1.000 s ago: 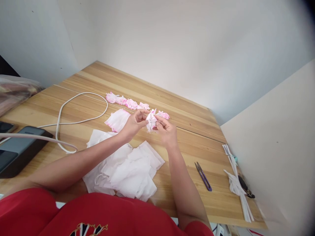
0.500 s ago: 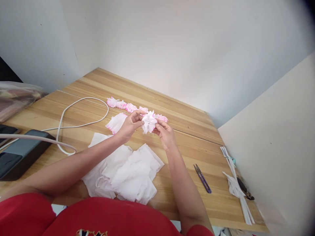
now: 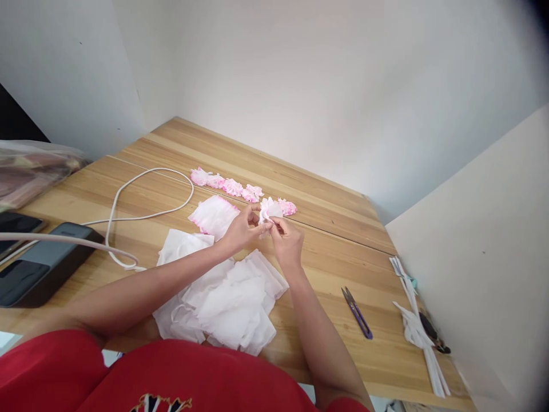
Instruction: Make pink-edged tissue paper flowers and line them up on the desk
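Both my hands meet over the middle of the wooden table (image 3: 334, 257). My left hand (image 3: 242, 230) and my right hand (image 3: 286, 239) pinch a small ruffled white tissue flower with pink edges (image 3: 267, 210) between their fingertips. Just behind it a row of finished pink-and-white flowers (image 3: 234, 186) lies on the table. A folded white sheet with a pink edge (image 3: 213, 216) rests to the left of my hands. Under my forearms lies a heap of white tissue sheets (image 3: 223, 297).
Purple thread snips (image 3: 357, 312) lie to the right of my right arm. White strips (image 3: 418, 332) sit at the table's right edge by the wall. A white cable (image 3: 128, 217) loops at left, near a dark flat device (image 3: 36, 266) and a plastic bag (image 3: 30, 169).
My hands have lowered slightly and drawn closer together on the flower, which now looks more bunched and less spread than half a second ago. The camera shifted a little.
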Demonstrator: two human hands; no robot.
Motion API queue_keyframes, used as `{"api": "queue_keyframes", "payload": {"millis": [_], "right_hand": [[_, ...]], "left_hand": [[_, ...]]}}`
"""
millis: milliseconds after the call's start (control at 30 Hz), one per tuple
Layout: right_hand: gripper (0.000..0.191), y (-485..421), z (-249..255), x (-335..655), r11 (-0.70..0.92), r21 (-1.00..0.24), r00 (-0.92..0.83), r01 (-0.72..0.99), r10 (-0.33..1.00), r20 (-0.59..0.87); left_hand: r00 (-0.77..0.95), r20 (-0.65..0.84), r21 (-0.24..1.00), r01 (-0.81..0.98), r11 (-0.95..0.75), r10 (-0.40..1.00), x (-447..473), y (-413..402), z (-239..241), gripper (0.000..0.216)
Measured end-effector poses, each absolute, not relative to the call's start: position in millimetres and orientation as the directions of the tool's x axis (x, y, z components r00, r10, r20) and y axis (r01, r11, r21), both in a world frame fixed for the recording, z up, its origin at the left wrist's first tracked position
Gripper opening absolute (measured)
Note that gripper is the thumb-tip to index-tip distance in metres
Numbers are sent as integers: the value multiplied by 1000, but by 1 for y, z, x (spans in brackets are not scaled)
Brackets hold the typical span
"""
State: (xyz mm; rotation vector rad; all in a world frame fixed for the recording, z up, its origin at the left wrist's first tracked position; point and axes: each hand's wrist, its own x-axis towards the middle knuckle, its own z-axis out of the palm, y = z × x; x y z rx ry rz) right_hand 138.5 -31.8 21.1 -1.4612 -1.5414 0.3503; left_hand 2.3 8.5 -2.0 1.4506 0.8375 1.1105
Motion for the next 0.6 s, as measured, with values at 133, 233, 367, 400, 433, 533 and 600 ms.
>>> {"api": "queue_keyframes", "payload": {"millis": [133, 233, 367, 400, 433, 533, 600], "right_hand": [[22, -36, 14, 141, 220, -748, 192, 627, 886, 421], [21, -38, 10, 143, 234, -765, 189, 600, 888, 420], [20, -39, 7, 144, 269, -779, 178, 567, 883, 435], [20, -40, 6, 144, 274, -785, 177, 556, 883, 434], [20, -40, 5, 144, 275, -793, 179, 543, 885, 429], [20, -41, 2, 145, 237, -846, 222, 477, 899, 377], [22, -39, 0, 145, 181, -905, 275, 386, 913, 300]], "left_hand": [[328, 149, 984, -146, -106, 933, 7, 6, -8, 33], [300, 120, 987, -136, -82, 946, 10, 4, -9, 23], [254, 69, 993, -110, -42, 965, 12, 2, -8, 23], [247, 66, 992, -120, -37, 967, 13, 2, -8, 23], [239, 67, 991, -128, -37, 969, 13, 1, -8, 22], [213, 70, 991, -130, -43, 974, 12, 0, -9, 26], [198, 74, 988, -146, -45, 977, 11, 0, -10, 30]]}}
